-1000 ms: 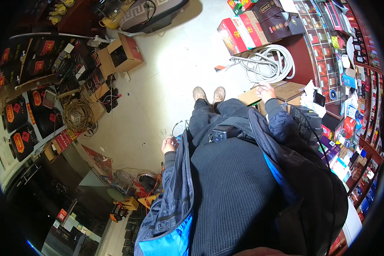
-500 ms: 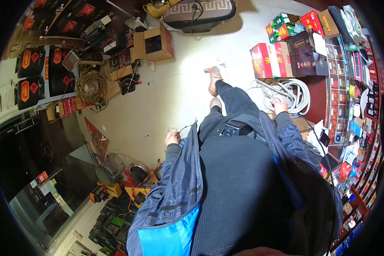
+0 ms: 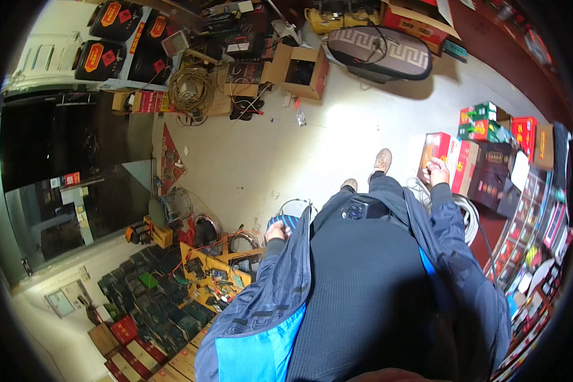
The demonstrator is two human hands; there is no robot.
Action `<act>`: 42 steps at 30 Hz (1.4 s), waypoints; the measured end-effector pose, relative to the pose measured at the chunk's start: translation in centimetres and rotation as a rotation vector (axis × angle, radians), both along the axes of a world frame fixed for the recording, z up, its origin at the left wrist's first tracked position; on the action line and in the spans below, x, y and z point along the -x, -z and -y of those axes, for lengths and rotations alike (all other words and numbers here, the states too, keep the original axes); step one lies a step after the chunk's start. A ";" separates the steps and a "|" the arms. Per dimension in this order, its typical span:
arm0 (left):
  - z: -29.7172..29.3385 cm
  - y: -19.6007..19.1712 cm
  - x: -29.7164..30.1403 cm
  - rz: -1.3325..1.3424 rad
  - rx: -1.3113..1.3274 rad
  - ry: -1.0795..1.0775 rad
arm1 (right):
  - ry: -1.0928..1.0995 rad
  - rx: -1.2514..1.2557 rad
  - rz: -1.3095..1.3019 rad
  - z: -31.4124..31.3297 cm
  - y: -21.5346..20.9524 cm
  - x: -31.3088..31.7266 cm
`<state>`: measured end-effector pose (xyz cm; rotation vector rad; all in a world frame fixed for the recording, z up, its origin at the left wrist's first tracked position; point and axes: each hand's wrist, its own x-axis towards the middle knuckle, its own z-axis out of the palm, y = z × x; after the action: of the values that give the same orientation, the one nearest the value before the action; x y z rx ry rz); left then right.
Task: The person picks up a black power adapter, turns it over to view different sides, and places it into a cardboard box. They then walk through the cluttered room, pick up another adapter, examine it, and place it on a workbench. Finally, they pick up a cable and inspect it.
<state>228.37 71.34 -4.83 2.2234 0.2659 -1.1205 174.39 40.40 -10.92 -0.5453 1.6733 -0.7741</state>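
My left hand [image 3: 277, 231] is closed on a blue-striped thing [image 3: 282, 221] with a thin dark loop rising from it; its kind does not show clearly, and my jacket partly covers it. On the other side, my right hand [image 3: 437, 172] is raised in front of a red and white box [image 3: 438, 148]. Its fingers are loosely bent and apart, with nothing visible in them. Below that hand lies a coil of pale hose or cable [image 3: 470, 219], partly behind my sleeve.
An oval board with a key pattern [image 3: 380, 53] stands at the far side. Left of it is an open carton [image 3: 307, 75]. A coil of tan cable [image 3: 191, 90] hangs near dark jars [image 3: 101, 60]. Tools cover a wooden bench [image 3: 216, 280]. A glass display case [image 3: 522, 219] borders the right.
The view has swung left, so the room shifts right in the picture. My feet have changed place in a step. My right hand now appears before the red box instead of the pale coil.
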 end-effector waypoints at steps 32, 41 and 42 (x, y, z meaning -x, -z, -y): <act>4.8 9.0 -5.3 -0.201 0.696 -0.539 | -0.515 -0.146 -0.141 24.6 -0.4 -21.1; 2.0 2.0 -10.5 -0.020 0.546 -0.904 | -0.832 -0.041 -0.197 28.9 -3.1 -40.5; 1.7 0.9 -10.0 -0.036 0.554 -0.964 | -0.854 -0.047 -0.183 29.2 -3.3 -42.2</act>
<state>238.40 69.62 -5.76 1.3023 0.8190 -0.5800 216.59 11.21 -7.59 -1.2116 1.4125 -0.0586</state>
